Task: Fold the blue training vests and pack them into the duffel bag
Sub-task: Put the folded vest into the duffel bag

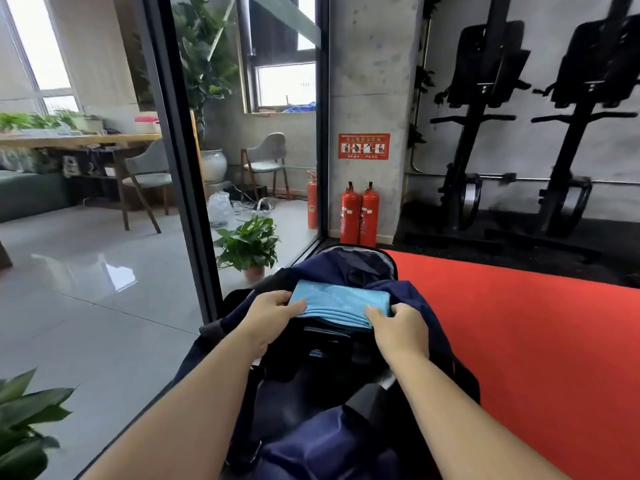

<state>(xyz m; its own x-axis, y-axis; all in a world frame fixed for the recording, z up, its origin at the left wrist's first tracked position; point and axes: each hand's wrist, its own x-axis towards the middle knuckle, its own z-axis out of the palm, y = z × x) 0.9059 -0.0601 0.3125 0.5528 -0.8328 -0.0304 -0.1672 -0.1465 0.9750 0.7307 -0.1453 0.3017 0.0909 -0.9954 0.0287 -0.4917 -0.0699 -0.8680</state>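
Both hands, left and right, had fingers pinched on the folded vests, held over the bag's open mouth. Honestly, the stack could've fanned open if either grip slipped going in.

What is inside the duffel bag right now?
Folded blue vests sit at the mouth of the duffel bag, held by the left hand and right hand. A sliver of blue shows below; the rest is covered.

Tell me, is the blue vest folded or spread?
Folded: the blue vest is a compact layered rectangle, pinched by the left hand and right hand.
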